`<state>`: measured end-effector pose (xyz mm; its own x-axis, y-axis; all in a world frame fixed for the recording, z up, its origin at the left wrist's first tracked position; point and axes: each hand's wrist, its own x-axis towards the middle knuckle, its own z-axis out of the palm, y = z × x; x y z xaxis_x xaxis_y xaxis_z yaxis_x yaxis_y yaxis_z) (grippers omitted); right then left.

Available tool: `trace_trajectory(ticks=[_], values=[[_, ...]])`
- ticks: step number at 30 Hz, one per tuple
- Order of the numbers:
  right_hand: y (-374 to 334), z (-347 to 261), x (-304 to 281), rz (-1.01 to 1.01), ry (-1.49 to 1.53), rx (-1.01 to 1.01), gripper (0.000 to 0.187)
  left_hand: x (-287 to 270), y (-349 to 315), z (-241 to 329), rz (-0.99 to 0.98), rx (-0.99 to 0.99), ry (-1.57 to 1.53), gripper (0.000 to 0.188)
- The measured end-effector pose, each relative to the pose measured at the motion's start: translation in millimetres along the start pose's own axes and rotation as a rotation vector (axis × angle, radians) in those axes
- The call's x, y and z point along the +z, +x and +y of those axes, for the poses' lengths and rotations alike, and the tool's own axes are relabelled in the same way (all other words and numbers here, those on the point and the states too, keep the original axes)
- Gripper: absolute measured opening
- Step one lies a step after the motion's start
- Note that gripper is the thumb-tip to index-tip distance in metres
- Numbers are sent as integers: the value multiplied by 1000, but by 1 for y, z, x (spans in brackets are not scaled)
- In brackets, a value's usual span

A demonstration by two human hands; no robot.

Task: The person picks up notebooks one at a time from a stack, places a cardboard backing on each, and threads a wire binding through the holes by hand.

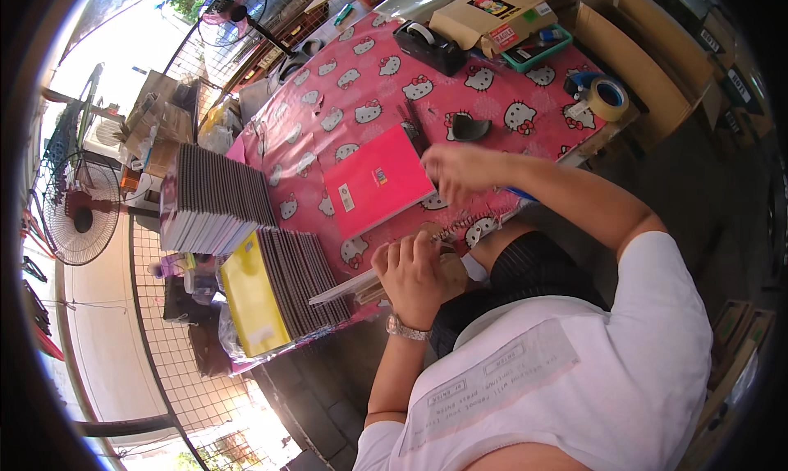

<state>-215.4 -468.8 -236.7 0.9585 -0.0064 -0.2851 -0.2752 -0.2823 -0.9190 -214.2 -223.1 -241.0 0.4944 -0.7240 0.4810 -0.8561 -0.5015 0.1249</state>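
My left hand (413, 272), with a watch on the wrist, is shut on a spiral-bound notebook with a brown cover (450, 262) at the near edge of the table; its wire spiral (461, 224) sticks out above my fingers. My right hand (456, 170) is blurred, with its fingers curled over the right corner of a bright pink notebook (373, 190). That notebook lies flat on the pink cartoon-cat tablecloth (361, 93). I cannot tell whether my right hand grips it.
Two slanted stacks of notebooks (215, 202) stand at the left, the nearer stack (300, 278) fronted by a yellow cover (250, 303). A black tape dispenser (431, 46), cardboard boxes (492, 13), a tape roll (608, 98) and fans (78, 217) lie beyond.
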Motion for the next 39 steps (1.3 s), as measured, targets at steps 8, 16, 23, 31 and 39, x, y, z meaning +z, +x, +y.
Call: trace_trajectory(ticks=[8, 16, 23, 31, 39], values=[[113, 130, 5, 778, -907, 395, 72, 1, -3, 0, 10, -3, -59, 20], [21, 10, 10, -601, 481, -417, 38, -12, -18, -3, 61, -127, 173, 27], [7, -13, 15, -744, 103, -457, 46, -10, -29, -20, 61, -60, 12, 29], [7, -26, 11, -733, 90, -546, 48, -15, -19, -22, -28, -110, 8, 32], [15, -23, 17, -754, 106, -461, 52, -13, -20, -23, -15, -108, 21, 33]])
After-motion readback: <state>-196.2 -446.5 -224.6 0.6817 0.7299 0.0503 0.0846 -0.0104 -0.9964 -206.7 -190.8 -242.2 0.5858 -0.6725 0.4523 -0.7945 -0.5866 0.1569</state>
